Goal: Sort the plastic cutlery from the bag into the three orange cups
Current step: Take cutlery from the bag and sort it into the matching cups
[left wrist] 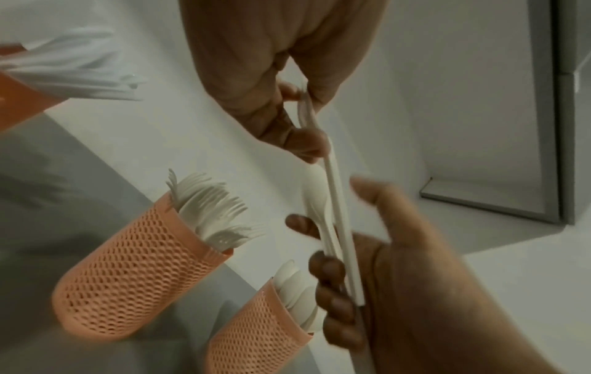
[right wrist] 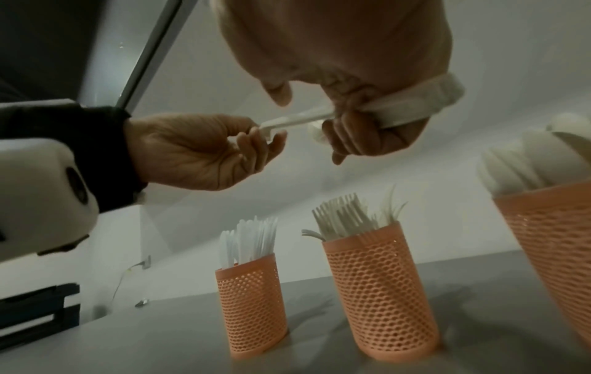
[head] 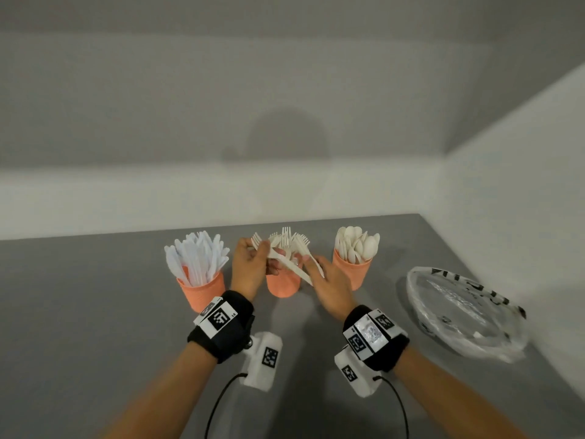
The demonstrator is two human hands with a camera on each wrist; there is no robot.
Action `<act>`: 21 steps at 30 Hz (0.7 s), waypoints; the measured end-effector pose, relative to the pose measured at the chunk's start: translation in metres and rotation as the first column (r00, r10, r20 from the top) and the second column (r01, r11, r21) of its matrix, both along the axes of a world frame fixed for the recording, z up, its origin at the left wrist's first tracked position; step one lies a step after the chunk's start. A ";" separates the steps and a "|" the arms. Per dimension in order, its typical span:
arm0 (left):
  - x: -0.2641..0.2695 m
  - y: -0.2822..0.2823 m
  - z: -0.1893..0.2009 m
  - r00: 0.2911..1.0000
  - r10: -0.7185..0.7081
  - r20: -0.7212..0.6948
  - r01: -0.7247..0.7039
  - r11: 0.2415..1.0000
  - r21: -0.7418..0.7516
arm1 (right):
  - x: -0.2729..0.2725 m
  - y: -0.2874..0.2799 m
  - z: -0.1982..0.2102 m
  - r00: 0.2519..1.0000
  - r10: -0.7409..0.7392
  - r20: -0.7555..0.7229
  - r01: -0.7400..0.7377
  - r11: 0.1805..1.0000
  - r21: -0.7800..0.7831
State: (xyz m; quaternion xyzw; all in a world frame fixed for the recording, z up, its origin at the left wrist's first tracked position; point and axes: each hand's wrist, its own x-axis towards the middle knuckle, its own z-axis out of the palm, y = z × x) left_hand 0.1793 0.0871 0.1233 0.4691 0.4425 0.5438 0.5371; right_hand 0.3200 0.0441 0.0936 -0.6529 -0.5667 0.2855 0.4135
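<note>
1. My left hand (head: 248, 264) is up over the middle cup (head: 282, 285), fingers curled round the tine end of a white plastic fork (head: 286, 264).
2. My right hand (head: 329, 286) grasps a small bunch of cutlery handles (left wrist: 339, 243), fingers wrapped round them; the fork my left hand grips reaches across into that bunch. I cannot tell how many pieces the bunch holds.
3. Three orange mesh cups stand in a row near the bench's far edge. The left cup (head: 202, 291) is packed with white knives (head: 198, 258), standing upright and fanned out.
4. The middle cup holds forks (right wrist: 343, 217), tines up, partly hidden behind my hands in the head view.
5. The right cup (head: 353, 270) holds spoons (head: 357, 243), bowls up, and stands nearest the bench's far right corner.
6. The clear plastic bag (head: 462, 312) lies flat along the right edge of the grey bench (head: 95, 327), well apart from the cups, with black lettering on it. What remains inside is too faint to make out.
7. Both wrists carry black bands with tagged white camera units.
</note>
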 end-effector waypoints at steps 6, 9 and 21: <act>-0.007 0.007 -0.007 0.964 0.132 -0.231 -0.107 0.987 0.120 | 0.035 0.006 -0.010 0.984 -0.061 -0.167 0.074 0.995 0.068; -0.011 0.016 -0.012 0.899 0.170 -0.404 -0.095 0.975 0.200 | 0.053 0.016 0.002 0.928 -0.141 -0.345 0.203 0.967 0.152; -0.002 0.048 0.018 0.850 0.363 -0.383 -0.143 0.857 0.495 | 0.114 0.063 0.037 0.901 -0.196 -0.386 0.313 0.912 0.267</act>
